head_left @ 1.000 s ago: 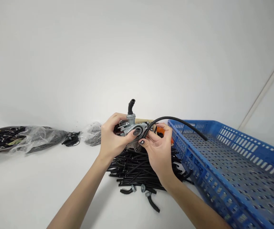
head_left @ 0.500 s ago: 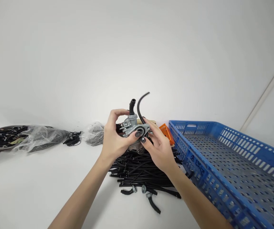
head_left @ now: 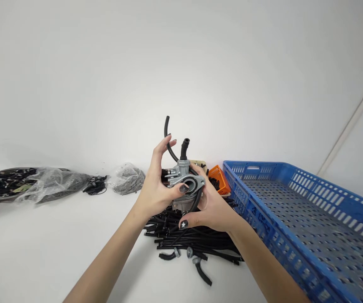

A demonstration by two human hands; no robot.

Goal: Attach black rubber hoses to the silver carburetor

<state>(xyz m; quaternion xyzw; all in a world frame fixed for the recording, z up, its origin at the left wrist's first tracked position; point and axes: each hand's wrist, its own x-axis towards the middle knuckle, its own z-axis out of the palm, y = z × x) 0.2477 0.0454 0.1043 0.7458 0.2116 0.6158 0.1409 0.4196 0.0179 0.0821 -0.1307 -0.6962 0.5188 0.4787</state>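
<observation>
A silver metal carburetor [head_left: 183, 176] is held up above the table, its round bore turned toward me. A short bent black rubber pipe [head_left: 185, 148] stands on its top. My left hand [head_left: 161, 183] grips it from the left, thumb on the flange by the bore, forefinger raised near a thin black hose [head_left: 166, 130]. That hose rises to the upper left and runs behind the body; a black length also hangs down at the front right. My right hand [head_left: 211, 208] closes round the right side, thumb low beside the hose, fingers mostly hidden behind.
Beneath lies a pile of black hoses [head_left: 197, 242], with several bent pipes with metal caps [head_left: 203, 273] in front. A blue crate [head_left: 254, 210] stands at right, beside an orange basket [head_left: 221, 181]. Plastic bags of small parts [head_left: 127, 179] and a tray [head_left: 7, 183] sit at left.
The hose end has swung from the right of the pipe to its left. My right thumb has moved down off the flange, and my left forefinger has lifted.
</observation>
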